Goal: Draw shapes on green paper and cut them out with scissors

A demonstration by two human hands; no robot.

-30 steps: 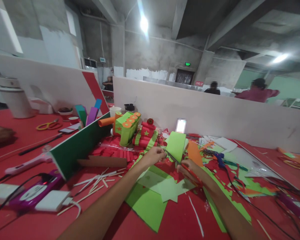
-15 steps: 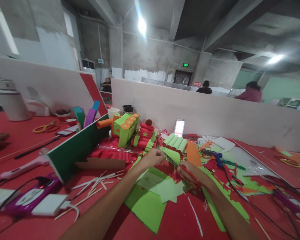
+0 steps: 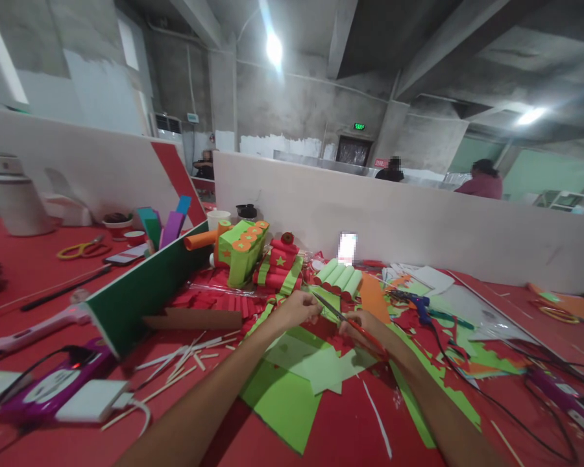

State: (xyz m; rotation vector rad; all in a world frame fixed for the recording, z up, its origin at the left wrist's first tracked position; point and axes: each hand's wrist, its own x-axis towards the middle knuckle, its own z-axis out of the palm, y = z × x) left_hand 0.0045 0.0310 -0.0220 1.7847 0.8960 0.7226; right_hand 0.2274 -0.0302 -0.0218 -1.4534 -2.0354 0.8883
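Observation:
My left hand [image 3: 298, 309] is closed in a pinch at the edge of a piece of green paper [image 3: 331, 310]. Scissors [image 3: 329, 305] with red handles are gripped in my right hand [image 3: 366, 329], and their blades point up and left across the green paper. Whether the blades are parted is hard to make out. Below my hands lie pale green paper pieces [image 3: 327, 370] on a larger bright green sheet [image 3: 285, 405]. Just beyond my hands sits a row of pale green paper rolls [image 3: 339, 277] with red ends.
Red and green star-decorated paper rolls [image 3: 279, 261] and a green and orange paper model [image 3: 243, 250] stand behind. A green board [image 3: 148, 292], thin sticks [image 3: 189, 363] and a purple power strip [image 3: 58, 383] are left. A blue glue gun [image 3: 422, 308] lies right among scraps.
The green paper has turned and now lies lower and flatter behind the scissors. The scissor blades have come clear in front of it. The whole view has shifted slightly.

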